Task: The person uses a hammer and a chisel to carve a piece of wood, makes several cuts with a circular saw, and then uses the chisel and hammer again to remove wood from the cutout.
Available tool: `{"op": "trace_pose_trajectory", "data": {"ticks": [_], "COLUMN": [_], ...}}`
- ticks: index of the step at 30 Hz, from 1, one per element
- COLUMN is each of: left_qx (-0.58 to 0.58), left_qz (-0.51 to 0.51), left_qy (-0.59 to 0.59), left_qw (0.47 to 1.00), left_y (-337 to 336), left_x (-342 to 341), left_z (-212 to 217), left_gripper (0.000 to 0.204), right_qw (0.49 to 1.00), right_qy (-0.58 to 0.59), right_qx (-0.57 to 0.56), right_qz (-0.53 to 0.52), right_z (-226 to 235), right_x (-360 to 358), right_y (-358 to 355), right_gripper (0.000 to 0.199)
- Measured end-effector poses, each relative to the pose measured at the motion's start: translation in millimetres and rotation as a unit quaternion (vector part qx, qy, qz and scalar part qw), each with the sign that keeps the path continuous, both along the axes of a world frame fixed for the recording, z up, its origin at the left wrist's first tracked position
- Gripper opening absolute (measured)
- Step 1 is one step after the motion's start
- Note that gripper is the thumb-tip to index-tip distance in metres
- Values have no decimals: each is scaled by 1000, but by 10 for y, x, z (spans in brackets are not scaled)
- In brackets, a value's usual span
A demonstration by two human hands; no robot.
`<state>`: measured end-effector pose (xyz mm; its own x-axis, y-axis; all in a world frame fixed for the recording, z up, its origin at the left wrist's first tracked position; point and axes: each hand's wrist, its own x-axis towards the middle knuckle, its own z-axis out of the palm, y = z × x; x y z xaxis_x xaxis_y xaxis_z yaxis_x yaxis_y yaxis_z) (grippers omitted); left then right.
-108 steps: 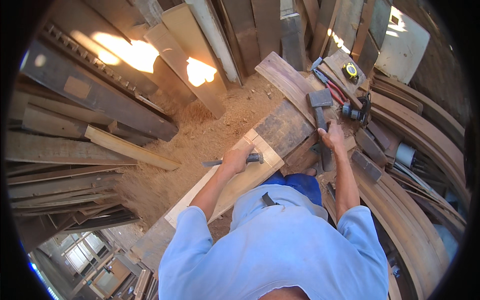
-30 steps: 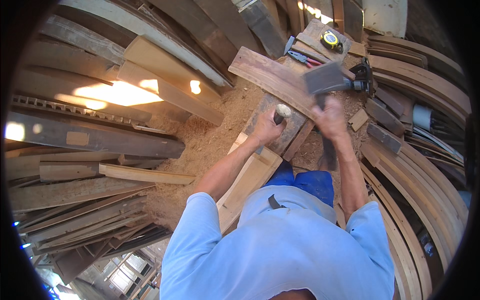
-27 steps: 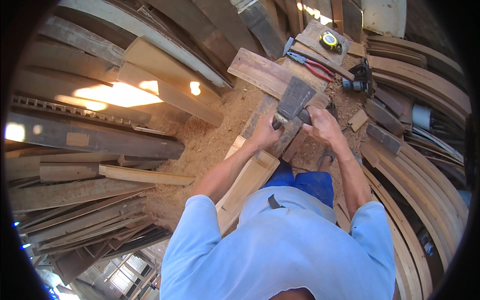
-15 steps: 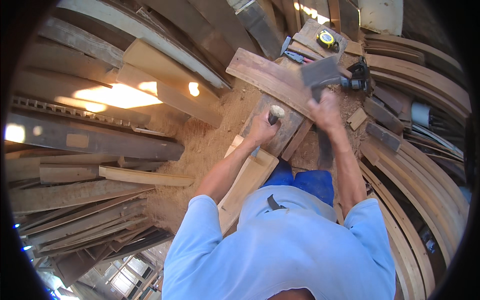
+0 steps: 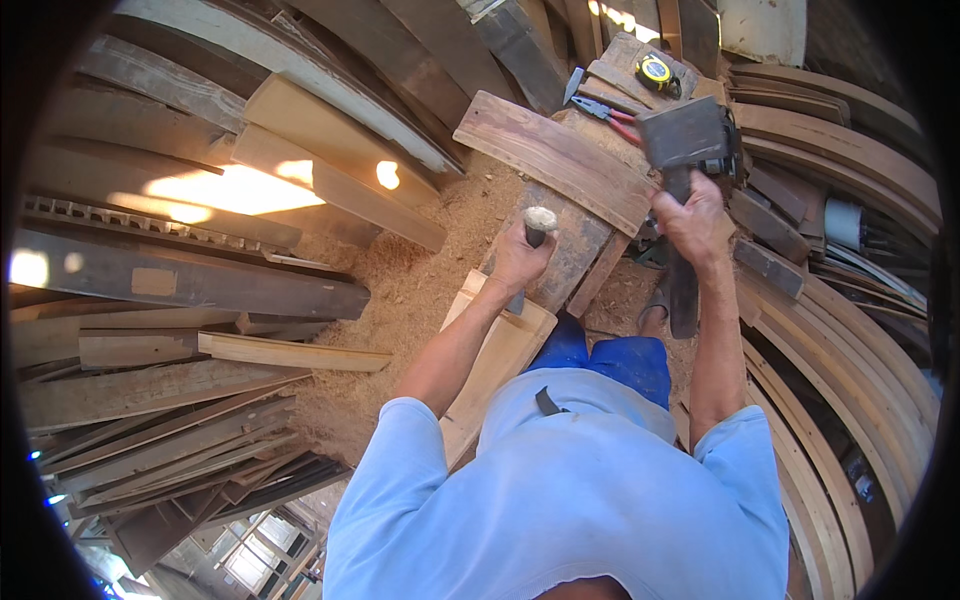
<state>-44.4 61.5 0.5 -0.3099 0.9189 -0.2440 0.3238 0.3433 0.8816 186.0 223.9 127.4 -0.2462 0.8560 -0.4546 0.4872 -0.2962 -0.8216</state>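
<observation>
At the far end of a pale, straight-edged wooden board (image 5: pixel 502 355), left hand (image 5: pixel 520 262) is clamped around a dark-handled chisel (image 5: pixel 538 234) with a pale, round top; grey blade points down at the board, edge contact can't be told. Right hand (image 5: pixel 697 222), well apart from it, is clamped around a dark, block-headed mallet (image 5: pixel 683 136), gripping close under the head, handle running back toward the body. Mallet probably heavy, stiff, top-weighted: hold near head for control, lower for swing. Chisel likely lighter, rigid, sharp: take mid-handle, off blade and top. Beyond: reddish-brown wooden plank (image 5: pixel 552 162), red-handled metal pliers (image 5: pixel 622 126).
</observation>
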Motion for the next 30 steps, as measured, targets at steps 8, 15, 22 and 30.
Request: {"op": "trace_pose_trajectory", "data": {"ticks": [8, 15, 22, 30], "left_qx": [-56, -52, -39, -32], "left_qz": [-78, -51, -65, 4], "left_qy": [1, 22, -10, -5], "left_qw": [995, 997, 997, 999], "left_y": [-81, -180, -258, -206], "left_x": [224, 106, 106, 26], "left_z": [184, 31, 133, 41], "left_gripper": [28, 26, 25, 20], "right_qw": [928, 992, 942, 994], "right_qy": [-170, -43, -110, -19], "right_qx": [119, 57, 82, 33], "right_qz": [308, 99, 307, 106], "right_z": [-386, -501, -519, -208], "right_x": [-139, -149, -151, -70], "right_y": [-595, -313, -652, -369], "right_gripper": [35, 30, 31, 32]}}
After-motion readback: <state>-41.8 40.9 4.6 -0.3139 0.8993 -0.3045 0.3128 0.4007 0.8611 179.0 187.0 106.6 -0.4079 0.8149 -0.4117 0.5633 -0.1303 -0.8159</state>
